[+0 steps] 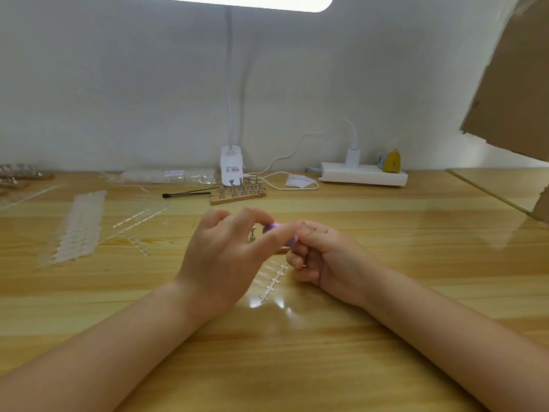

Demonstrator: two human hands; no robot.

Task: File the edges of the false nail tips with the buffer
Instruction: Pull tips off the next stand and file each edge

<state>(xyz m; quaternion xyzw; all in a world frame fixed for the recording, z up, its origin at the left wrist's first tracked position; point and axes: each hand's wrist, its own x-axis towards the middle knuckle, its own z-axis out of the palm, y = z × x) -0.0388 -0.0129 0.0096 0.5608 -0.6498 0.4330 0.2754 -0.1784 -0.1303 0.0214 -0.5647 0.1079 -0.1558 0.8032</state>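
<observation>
Above wooden table (326, 337), at its middle, both hands met. Left hand (225, 257) pinched purple buffer (279, 233) between thumb and forefinger, other fingers loosely spread. Right hand (323, 257) curled, fingertips at buffer end; whether it held nail tip, could not tell. Strip of clear nail tips (271, 281) lay just below hands. Metal nail stands on wooden base (237, 191) stood behind, near lamp base (231, 165).

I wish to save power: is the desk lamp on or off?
On. The lamp head glows bright white at the top, and its light reflects on the table.
</observation>
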